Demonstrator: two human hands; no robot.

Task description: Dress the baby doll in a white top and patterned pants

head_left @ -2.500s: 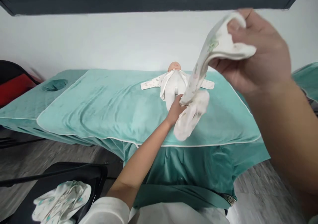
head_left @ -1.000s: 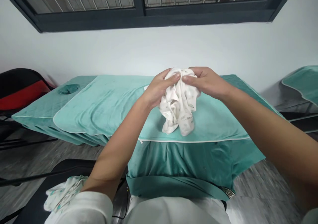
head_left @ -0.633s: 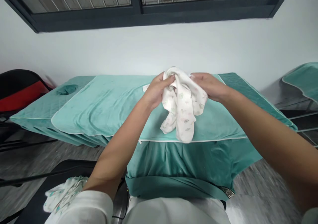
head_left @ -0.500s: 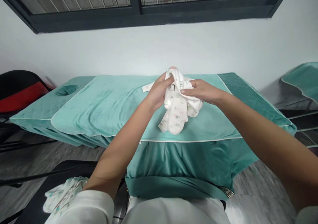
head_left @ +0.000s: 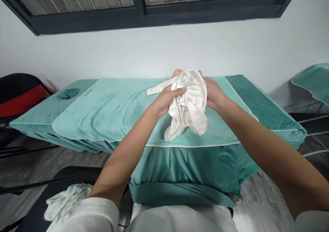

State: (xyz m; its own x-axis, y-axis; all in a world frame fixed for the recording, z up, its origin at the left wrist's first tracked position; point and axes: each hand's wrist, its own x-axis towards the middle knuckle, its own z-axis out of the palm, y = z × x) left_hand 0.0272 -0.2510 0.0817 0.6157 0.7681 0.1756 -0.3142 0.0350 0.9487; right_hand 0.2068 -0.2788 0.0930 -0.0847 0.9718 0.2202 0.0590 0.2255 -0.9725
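Observation:
A white footed baby garment (head_left: 190,98) with small printed figures hangs bunched between my two hands above the near half of a teal bed (head_left: 84,112). My left hand (head_left: 166,101) grips its left edge, thumb over the fabric. On the other side, my right hand (head_left: 214,90) is closed on the upper right edge, its fingers partly behind the cloth. Two closed feet dangle at the bottom. Just behind, the rounded pinkish head of a doll (head_left: 177,72) shows, and a white printed sleeve (head_left: 156,89) lies flat to its left. The garment hides the rest of the doll.
A white wall (head_left: 118,53) and a barred window (head_left: 144,10) stand behind the bed. At lower left, patterned cloth (head_left: 68,201) lies on a black chair (head_left: 38,208). A black and red chair (head_left: 23,100) is at far left, teal fabric (head_left: 315,82) at far right.
The garment has been opened out and turned, its waist part spread wider and both feet hanging apart. My right hand has shifted to the garment's upper right edge. More of the sleeve behind shows.

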